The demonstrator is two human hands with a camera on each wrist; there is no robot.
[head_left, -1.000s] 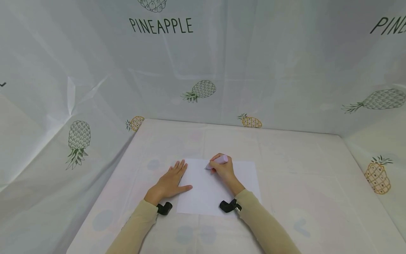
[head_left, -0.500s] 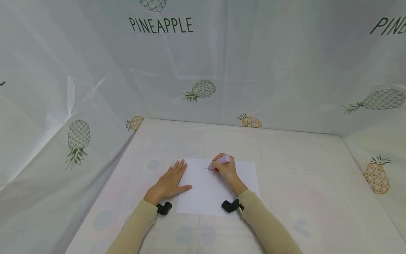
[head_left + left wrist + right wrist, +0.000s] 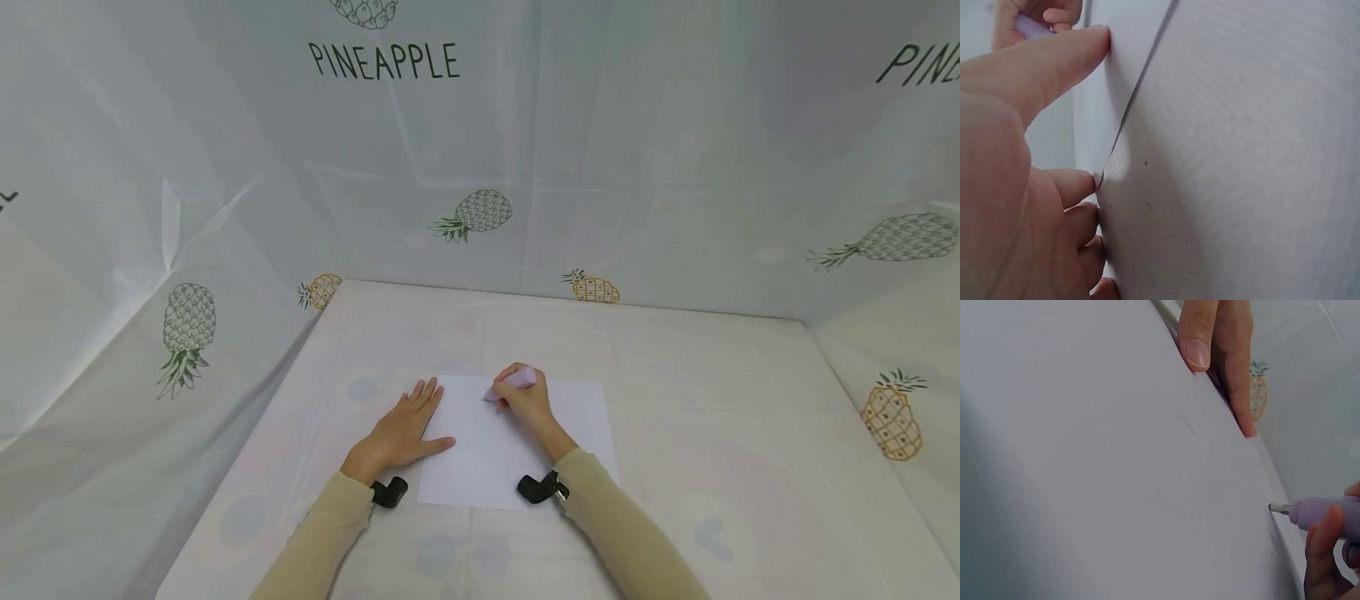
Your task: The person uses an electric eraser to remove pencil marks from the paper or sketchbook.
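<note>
A white sheet of paper (image 3: 472, 475) lies on the table. My left hand (image 3: 401, 429) rests flat with fingers spread along its left side, the thumb (image 3: 1066, 59) over the paper's edge in the left wrist view. My right hand (image 3: 531, 408) grips a thick lilac electric eraser (image 3: 1317, 514), pen-like in shape, whose narrow pale tip has a dark end. That tip meets the upper middle of the sheet. A short thin dark line (image 3: 1186, 423) and a few specks show on the paper in the right wrist view.
A pale cloth with faint prints covers the table (image 3: 712, 467). White sheeting (image 3: 675, 167) printed with pineapples hangs behind and at both sides. Black wrist cameras sit under both forearms, the right one (image 3: 536, 489) over the paper.
My right hand shifts slightly right with the electric eraser, uncovering a small dark mark, then comes back left over it. The left hand stays put.
</note>
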